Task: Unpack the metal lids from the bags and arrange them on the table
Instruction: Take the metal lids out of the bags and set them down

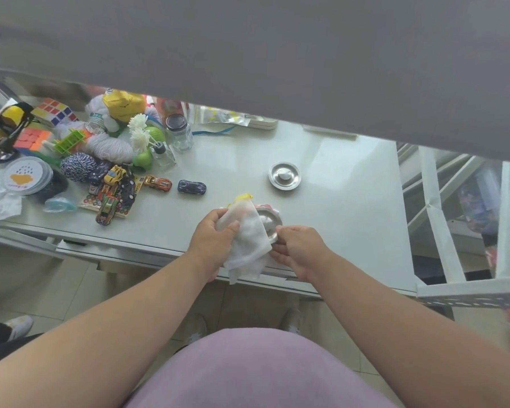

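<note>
A round metal lid [284, 175] with a white knob lies flat on the pale table [351, 201], right of centre. Near the front edge, my left hand [215, 240] grips a white mesh bag [248, 245] with a yellow drawstring top. A second metal lid [270, 223] sticks partly out of the bag's right side. My right hand [299, 251] pinches this lid's lower rim. Something pink shows behind the bag, mostly hidden.
Clutter fills the table's left side: toy cars [191, 187], yarn balls, puzzle cubes [55, 111], a glass jar [180, 134], white flowers, a round tin [27, 176]. A white rack [460, 219] stands right. Grey fabric covers the top of view.
</note>
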Demonstrator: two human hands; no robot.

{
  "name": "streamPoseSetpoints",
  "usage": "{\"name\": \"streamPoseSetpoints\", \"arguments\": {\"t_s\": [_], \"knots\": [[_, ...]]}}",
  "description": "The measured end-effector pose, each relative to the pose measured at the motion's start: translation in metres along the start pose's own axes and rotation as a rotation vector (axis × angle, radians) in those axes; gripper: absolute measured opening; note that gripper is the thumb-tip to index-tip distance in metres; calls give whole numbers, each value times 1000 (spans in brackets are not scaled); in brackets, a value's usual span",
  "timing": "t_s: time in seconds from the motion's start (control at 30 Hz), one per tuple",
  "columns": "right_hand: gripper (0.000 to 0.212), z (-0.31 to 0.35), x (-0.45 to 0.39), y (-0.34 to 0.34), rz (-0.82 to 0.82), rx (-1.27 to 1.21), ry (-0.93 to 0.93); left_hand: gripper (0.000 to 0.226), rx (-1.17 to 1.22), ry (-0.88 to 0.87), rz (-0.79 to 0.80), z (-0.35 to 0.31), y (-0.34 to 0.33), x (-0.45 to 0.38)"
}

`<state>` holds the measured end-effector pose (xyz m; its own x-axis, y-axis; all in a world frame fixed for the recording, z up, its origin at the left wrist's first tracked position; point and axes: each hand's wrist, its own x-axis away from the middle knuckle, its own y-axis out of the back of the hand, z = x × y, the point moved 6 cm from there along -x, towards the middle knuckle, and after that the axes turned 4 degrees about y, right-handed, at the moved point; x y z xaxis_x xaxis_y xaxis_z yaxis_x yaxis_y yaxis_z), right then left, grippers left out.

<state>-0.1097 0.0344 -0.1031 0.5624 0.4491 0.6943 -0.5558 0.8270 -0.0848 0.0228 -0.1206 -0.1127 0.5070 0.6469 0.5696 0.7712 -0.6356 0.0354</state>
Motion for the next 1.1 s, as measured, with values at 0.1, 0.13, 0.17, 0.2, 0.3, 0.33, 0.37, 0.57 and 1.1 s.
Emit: {"name": "streamPoseSetpoints", "arguments": {"t_s": [0.1,0.13,0.17,0.2,0.3,0.33,0.37,0.57,1.1], "knots": [[15,6,-5,17,-118,-61,32,34,-49,-21,-17,-1,3,1],[19,8,-8,23,-156,-77,47,35,-50,-30,-31,-2,5,1],[20,11,-10,29,-192,-84,60,35,-45,-39,-48,-3,8,2],[19,14,-12,35,-218,-85,72,35,-36,-47,-67,-4,13,2],[13,22,-18,46,-262,-84,96,35,35,-41,-112,-6,33,-1],[13,23,-21,47,-268,-78,100,35,69,-34,-124,-6,41,-2],[13,24,-23,48,-270,-74,101,36,99,-28,-128,-7,49,-3],[5,25,-26,40,-285,-3,86,39,164,-13,-65,-9,71,-5],[29,-16,17,-56,112,105,41,41,123,45,78,4,57,2]]}}
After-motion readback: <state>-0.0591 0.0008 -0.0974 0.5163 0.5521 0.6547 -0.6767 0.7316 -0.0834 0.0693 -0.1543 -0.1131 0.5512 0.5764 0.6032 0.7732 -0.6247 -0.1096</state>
